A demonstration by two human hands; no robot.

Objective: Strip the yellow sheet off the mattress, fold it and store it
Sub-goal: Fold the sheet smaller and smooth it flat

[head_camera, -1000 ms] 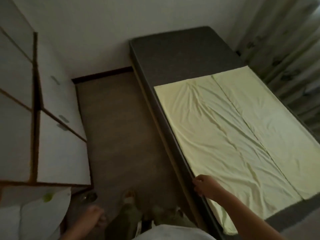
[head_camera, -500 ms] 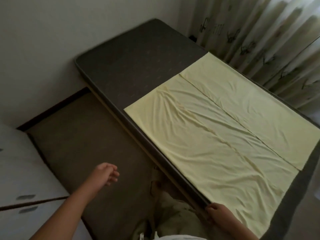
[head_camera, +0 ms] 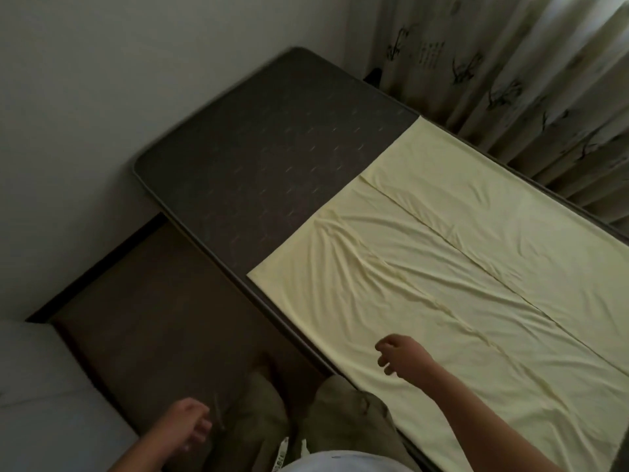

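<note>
The yellow sheet (head_camera: 442, 267) lies folded flat on the near half of the dark mattress (head_camera: 265, 158), with a long fold line running down its length and some wrinkles on the left part. My right hand (head_camera: 401, 356) hovers over the sheet's near left edge, fingers loosely curled and holding nothing. My left hand (head_camera: 189, 424) hangs low over the floor beside my legs, fingers loosely curled and empty.
A patterned curtain (head_camera: 510, 80) hangs behind the mattress's far side. A white wall runs along the left. A strip of brown floor (head_camera: 153, 318) lies between the bed and a white cabinet (head_camera: 44, 396) at the lower left.
My right hand has left the mattress edge and risen over the sheet. My left hand has dropped lower toward my legs. The view has turned right along the bed.
</note>
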